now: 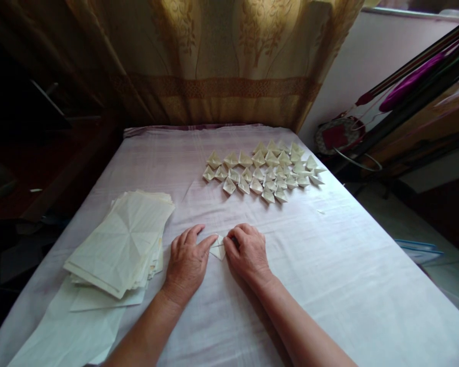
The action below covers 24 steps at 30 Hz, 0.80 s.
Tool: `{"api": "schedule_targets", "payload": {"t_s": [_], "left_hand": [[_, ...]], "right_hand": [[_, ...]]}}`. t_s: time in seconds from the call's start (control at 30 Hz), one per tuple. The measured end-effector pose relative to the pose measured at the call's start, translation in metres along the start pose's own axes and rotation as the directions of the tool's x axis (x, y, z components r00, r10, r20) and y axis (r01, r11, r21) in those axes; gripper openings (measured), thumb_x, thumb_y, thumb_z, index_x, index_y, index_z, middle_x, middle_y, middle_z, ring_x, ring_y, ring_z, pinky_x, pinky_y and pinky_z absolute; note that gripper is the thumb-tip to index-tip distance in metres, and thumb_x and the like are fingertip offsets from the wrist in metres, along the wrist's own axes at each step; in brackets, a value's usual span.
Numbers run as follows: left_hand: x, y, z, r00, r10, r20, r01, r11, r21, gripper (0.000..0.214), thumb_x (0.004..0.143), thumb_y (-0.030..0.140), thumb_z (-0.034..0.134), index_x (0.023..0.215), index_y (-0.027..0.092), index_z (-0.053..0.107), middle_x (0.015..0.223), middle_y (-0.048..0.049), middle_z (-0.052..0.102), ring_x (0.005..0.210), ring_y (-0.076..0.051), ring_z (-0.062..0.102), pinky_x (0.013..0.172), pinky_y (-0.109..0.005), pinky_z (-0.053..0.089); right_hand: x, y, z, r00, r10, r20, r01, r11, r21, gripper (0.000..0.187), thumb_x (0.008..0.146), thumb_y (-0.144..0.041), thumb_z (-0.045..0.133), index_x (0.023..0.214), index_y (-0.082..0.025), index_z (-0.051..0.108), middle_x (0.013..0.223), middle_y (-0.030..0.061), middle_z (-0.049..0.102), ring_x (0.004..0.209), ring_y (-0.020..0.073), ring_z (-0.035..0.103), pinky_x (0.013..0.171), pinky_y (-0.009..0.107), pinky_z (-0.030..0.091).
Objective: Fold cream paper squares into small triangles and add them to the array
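A small folded piece of white paper (218, 248) lies on the white cloth-covered table (329, 265) between my two hands. My left hand (186, 262) rests palm down, its fingertips pressing the paper's left edge. My right hand (246, 251) has its fingers curled and pinches the paper's right side. Farther back, several finished folded paper pieces (263, 171) lie in rows. A stack of creased paper sheets (120, 242) sits left of my left hand.
A patterned golden curtain (222, 61) hangs behind the table. Dark furniture (42, 153) stands to the left. On the right are a white wall, long rods (413, 76) leaning across, and a round object (338, 135) by the table's far corner.
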<state>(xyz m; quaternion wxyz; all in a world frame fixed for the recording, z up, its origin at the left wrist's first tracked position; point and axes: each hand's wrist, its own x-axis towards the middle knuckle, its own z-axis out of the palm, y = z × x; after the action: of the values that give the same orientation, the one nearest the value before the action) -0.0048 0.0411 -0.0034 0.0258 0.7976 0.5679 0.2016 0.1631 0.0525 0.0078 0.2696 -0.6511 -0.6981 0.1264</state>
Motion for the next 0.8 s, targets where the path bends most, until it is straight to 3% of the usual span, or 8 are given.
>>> {"api": "schedule_targets", "payload": {"t_s": [0.3, 0.53, 0.8], "left_hand": [[0.001, 0.002, 0.0, 0.999, -0.025, 0.043, 0.023, 0.999, 0.041, 0.044, 0.088, 0.013, 0.059, 0.124, 0.036, 0.066, 0.137, -0.0102, 0.056, 0.123, -0.03, 0.053, 0.096, -0.047, 0.044], [0.002, 0.002, -0.001, 0.998, -0.024, 0.052, 0.023, 0.999, 0.038, 0.042, 0.088, 0.014, 0.06, 0.123, 0.036, 0.067, 0.137, -0.0113, 0.055, 0.124, -0.03, 0.053, 0.096, -0.048, 0.045], [0.002, 0.002, -0.002, 0.998, -0.024, 0.056, 0.023, 0.999, 0.028, 0.041, 0.088, 0.013, 0.058, 0.122, 0.035, 0.067, 0.136, -0.0111, 0.056, 0.123, -0.03, 0.054, 0.096, -0.048, 0.045]], "right_hand": [[0.004, 0.0, 0.0, 0.999, 0.037, 0.019, -0.038, 0.999, 0.016, 0.003, 0.082, -0.021, 0.069, 0.08, -0.022, 0.067, 0.085, 0.0006, 0.066, 0.084, 0.02, 0.056, 0.074, 0.032, 0.03], [0.007, 0.02, -0.002, 0.997, -0.043, 0.069, 0.028, 0.979, 0.2, 0.01, 0.082, -0.014, 0.063, 0.076, -0.022, 0.066, 0.082, 0.0006, 0.066, 0.081, 0.0177, 0.059, 0.076, 0.029, 0.037], [0.005, 0.019, -0.002, 0.997, -0.059, 0.055, 0.05, 0.986, 0.16, 0.009, 0.083, -0.018, 0.061, 0.076, -0.021, 0.065, 0.081, 0.0021, 0.065, 0.08, 0.0182, 0.057, 0.076, 0.029, 0.038]]}}
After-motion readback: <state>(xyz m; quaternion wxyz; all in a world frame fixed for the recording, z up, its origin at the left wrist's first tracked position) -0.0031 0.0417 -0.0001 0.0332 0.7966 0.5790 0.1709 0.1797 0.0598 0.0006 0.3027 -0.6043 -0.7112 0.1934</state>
